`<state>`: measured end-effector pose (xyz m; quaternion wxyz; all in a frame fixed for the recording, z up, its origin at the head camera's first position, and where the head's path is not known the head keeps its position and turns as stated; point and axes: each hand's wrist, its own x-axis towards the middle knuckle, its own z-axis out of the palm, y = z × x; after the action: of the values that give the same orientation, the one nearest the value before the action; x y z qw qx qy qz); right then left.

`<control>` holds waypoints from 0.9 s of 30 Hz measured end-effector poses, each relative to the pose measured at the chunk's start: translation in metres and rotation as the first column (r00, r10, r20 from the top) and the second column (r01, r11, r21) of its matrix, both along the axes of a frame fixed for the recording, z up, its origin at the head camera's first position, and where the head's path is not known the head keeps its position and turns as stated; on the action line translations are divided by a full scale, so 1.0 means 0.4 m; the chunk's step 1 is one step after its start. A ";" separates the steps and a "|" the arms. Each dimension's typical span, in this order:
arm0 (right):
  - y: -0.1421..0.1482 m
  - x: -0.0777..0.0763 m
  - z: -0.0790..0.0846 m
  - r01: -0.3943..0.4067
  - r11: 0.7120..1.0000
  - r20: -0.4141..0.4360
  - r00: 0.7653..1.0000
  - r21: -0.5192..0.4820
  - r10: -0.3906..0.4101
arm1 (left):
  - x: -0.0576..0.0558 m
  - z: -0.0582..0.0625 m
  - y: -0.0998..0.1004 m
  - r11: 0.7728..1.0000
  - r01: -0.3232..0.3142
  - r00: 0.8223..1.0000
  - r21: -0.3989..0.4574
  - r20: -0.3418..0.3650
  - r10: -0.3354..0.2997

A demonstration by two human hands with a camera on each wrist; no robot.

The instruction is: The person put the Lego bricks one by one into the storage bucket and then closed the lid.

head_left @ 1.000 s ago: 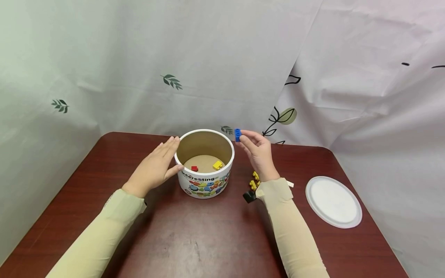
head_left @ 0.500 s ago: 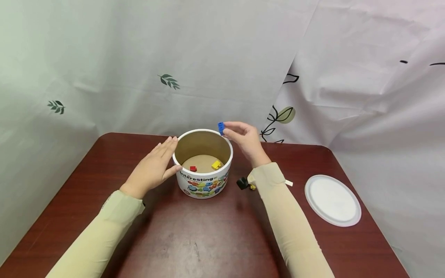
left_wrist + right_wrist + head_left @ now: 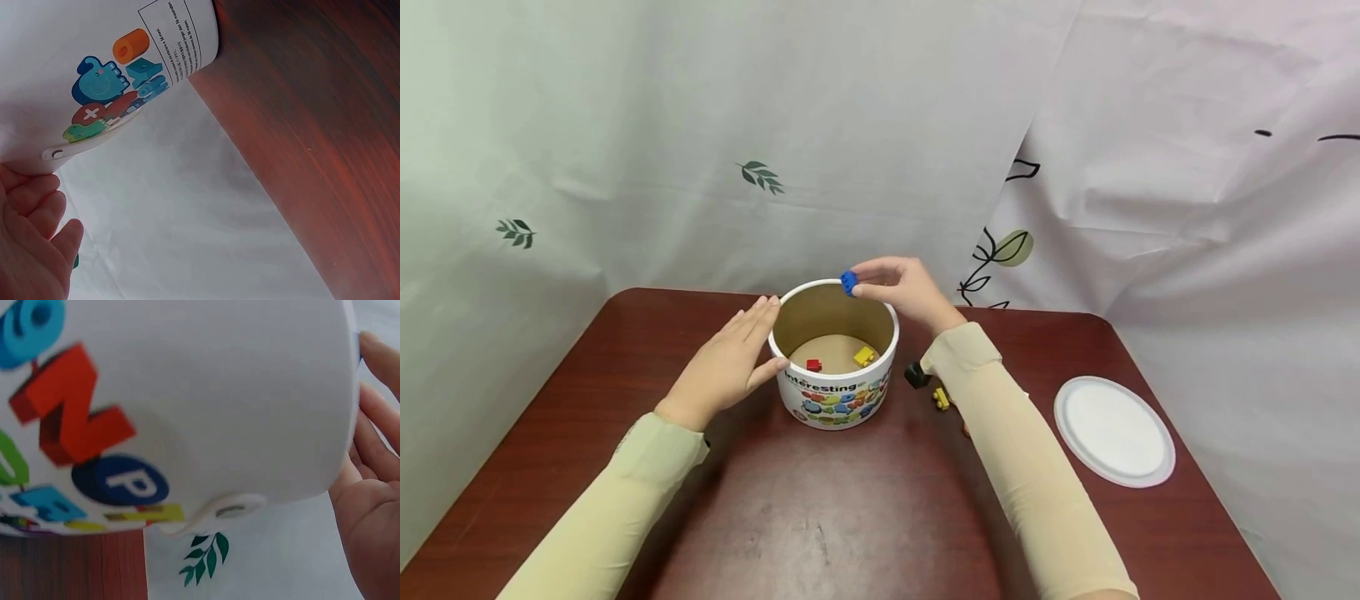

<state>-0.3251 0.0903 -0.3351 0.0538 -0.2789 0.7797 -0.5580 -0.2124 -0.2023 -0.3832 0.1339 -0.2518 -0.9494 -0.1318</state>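
Observation:
A white round bucket with colourful printed pictures stands upright on the table. My left hand rests against its left rim with the fingers straight. Over the bucket's far right rim, my right hand pinches a small blue toy brick between thumb and fingers. A red brick and a yellow brick lie on the bucket's floor. In the left wrist view my left hand is at the bucket's edge. The bucket hides most of the blue brick in the right wrist view, beside my right hand.
Right of the bucket lie a yellow piece and other small pieces, partly hidden under my right sleeve. A black object shows at that wrist. A white round lid lies on the table's right side. A pale curtain hangs behind the table.
My right hand has moved left with the blue brick, from beside the bucket to over its far rim. The left hand stays against the rim.

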 end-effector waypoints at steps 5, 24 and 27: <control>-0.013 -0.002 0.001 -0.005 0.992 -0.064 0.998 0.123 0.013 | 0.001 -0.005 -0.001 1.000 0.002 1.000 0.000 -0.004 -0.002; -0.048 0.023 0.000 0.031 0.958 -0.229 0.973 0.286 0.037 | -0.005 -0.011 -0.002 1.000 0.000 1.000 0.019 0.014 0.000; -0.038 0.027 0.000 0.037 0.961 -0.262 0.964 0.275 0.038 | -0.006 -0.011 -0.002 1.000 -0.005 1.000 0.014 0.016 0.005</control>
<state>-0.3143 0.0749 -0.3349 -0.0121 -0.3406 0.8504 -0.4008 -0.2149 -0.2030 -0.3875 0.1283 -0.2473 -0.9501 -0.1404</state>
